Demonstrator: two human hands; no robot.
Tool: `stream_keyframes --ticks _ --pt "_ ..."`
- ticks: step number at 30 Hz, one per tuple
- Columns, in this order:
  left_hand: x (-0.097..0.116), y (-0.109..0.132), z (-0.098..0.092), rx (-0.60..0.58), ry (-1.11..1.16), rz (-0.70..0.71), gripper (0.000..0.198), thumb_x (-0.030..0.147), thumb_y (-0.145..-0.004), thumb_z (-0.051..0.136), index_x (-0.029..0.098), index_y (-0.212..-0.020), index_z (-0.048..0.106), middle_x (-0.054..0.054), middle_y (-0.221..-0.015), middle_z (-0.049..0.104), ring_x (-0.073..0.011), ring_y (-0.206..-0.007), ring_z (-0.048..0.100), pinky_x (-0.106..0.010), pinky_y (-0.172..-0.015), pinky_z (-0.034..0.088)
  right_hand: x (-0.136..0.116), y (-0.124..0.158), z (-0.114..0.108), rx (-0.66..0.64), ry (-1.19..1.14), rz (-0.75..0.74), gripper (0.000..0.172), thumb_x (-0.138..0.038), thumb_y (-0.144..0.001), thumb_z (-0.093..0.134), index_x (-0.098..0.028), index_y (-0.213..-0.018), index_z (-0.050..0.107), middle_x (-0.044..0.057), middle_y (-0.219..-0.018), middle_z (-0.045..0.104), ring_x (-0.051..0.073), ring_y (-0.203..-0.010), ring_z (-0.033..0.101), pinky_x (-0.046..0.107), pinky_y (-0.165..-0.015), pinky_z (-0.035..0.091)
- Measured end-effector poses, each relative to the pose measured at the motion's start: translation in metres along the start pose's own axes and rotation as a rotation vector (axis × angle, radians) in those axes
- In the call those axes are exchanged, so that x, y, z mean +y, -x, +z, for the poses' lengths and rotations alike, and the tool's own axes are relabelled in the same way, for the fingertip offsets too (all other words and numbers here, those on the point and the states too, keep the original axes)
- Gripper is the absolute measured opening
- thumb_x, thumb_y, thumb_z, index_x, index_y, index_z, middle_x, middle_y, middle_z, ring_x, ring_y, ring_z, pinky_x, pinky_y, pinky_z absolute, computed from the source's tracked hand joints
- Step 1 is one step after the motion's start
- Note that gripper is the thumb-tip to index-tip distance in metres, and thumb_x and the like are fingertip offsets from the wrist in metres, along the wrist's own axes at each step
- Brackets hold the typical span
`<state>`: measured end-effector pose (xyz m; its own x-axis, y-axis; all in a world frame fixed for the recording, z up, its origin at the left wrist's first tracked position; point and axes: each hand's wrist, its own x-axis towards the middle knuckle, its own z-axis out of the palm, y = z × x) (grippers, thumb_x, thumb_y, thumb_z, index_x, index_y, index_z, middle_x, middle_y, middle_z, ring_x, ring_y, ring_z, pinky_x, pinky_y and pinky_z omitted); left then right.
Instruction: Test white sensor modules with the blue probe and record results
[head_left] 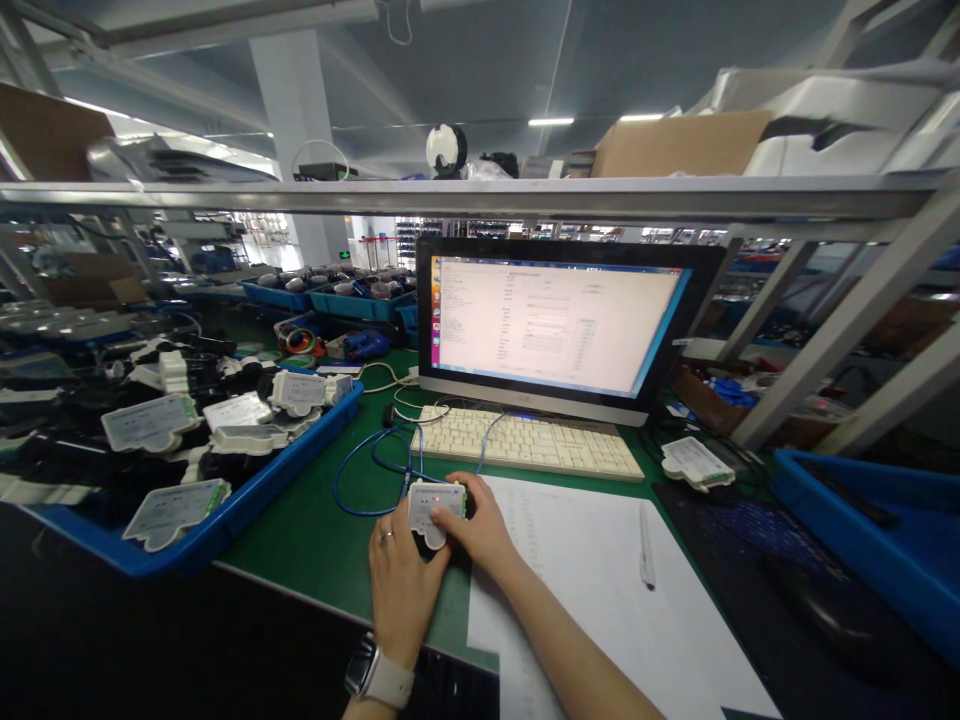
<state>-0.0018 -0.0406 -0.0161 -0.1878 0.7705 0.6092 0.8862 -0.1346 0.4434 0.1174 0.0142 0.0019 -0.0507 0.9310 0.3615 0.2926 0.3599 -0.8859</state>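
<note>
Both hands hold a small white electronic module [426, 503] with a printed label and a lit red light, just in front of the keyboard. My left hand [401, 575] is closed around its lower left side, with a ring on one finger and a watch at the wrist. My right hand [478, 527] grips its right side, the thumb lying across the label. A blue cable [349, 470] loops on the green table behind the module; where it ends near the module is hard to make out. The undersides of the fingers are hidden.
At the left, a blue bin [262, 480] is heaped with similar modules and black parts. A keyboard [517, 440] sits below a lit monitor [540, 325]. Paper sheets [570, 560] carry a pen [646, 550]. Rightward are another module [697, 463], a mouse [817, 605] and a blue tray [900, 545].
</note>
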Motion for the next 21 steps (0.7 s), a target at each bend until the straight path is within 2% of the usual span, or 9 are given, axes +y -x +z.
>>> stream_keyframes --ticks 21 --pt "-0.0009 0.0002 0.0005 -0.016 -0.004 0.003 0.051 0.037 -0.081 0.054 0.011 -0.122 0.038 -0.015 -0.109 0.052 -0.0308 -0.102 0.050 -0.048 -0.088 0.043 -0.0027 0.0009 -0.0004 -0.002 0.016 -0.014 0.035 -0.026 -0.065 0.068 -0.022 -0.099 0.059 0.004 -0.100 0.059 0.024 -0.098 0.053 0.037 -0.088 0.041"
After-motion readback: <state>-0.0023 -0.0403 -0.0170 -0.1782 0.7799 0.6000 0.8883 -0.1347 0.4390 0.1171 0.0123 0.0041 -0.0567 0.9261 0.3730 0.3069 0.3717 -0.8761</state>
